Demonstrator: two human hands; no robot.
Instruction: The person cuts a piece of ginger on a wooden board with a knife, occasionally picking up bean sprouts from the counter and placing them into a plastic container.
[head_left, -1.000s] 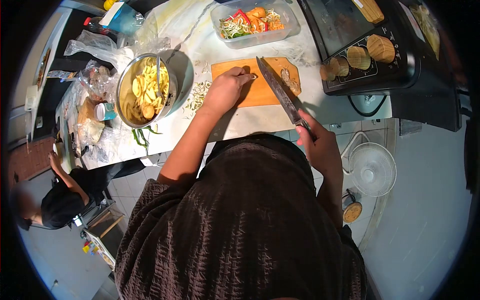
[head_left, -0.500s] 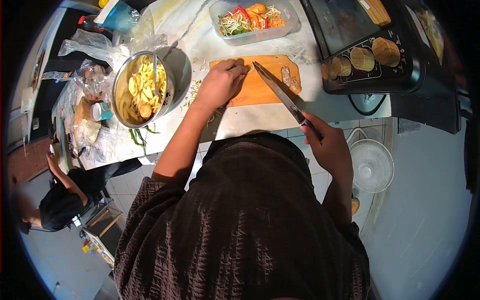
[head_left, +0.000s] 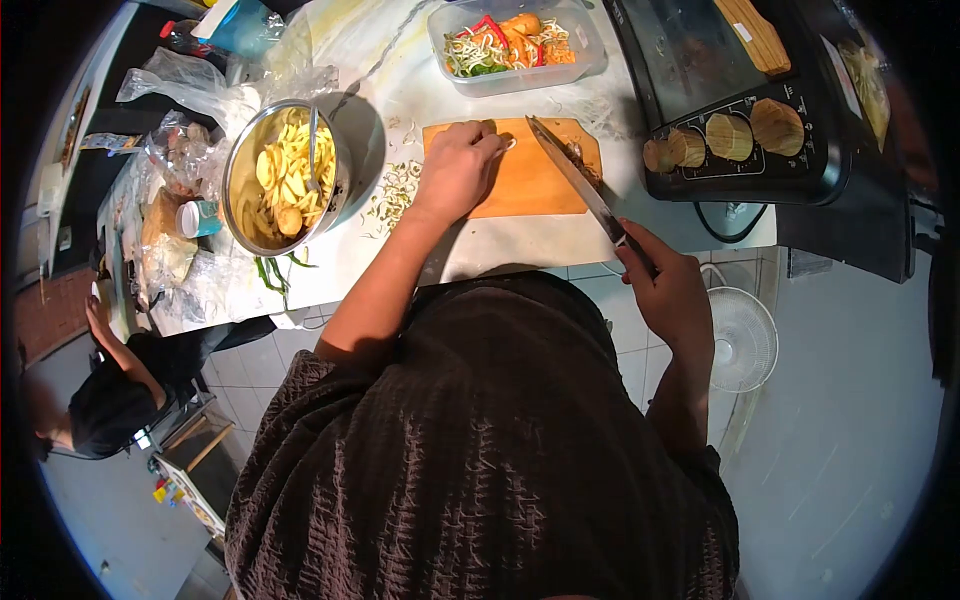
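My right hand (head_left: pixel 668 288) is closed round the handle of a long knife (head_left: pixel 580 185), whose blade slants up and left over the right part of the orange cutting board (head_left: pixel 535 190). On the board's left part rests my left hand (head_left: pixel 462 168), its fingers closed; a small pale piece shows at its fingertips, too small to name. A dark brownish item (head_left: pixel 585 165) lies at the board's right side, partly behind the blade. Pale scraps (head_left: pixel 395 195) are scattered on the counter left of the board.
A steel bowl (head_left: pixel 236 185) of yellow slices with a fork stands left. A plastic container (head_left: pixel 520 82) of vegetables is behind the board. At right is a black appliance with wooden knobs (head_left: pixel 777 127). Another person (head_left: pixel 115 385) is at far left; a white basket (head_left: pixel 745 340) is lower right.
The knife blade has moved slightly right, now partly covering the brownish item. My left hand has shifted slightly right, and the whole view has moved a little.
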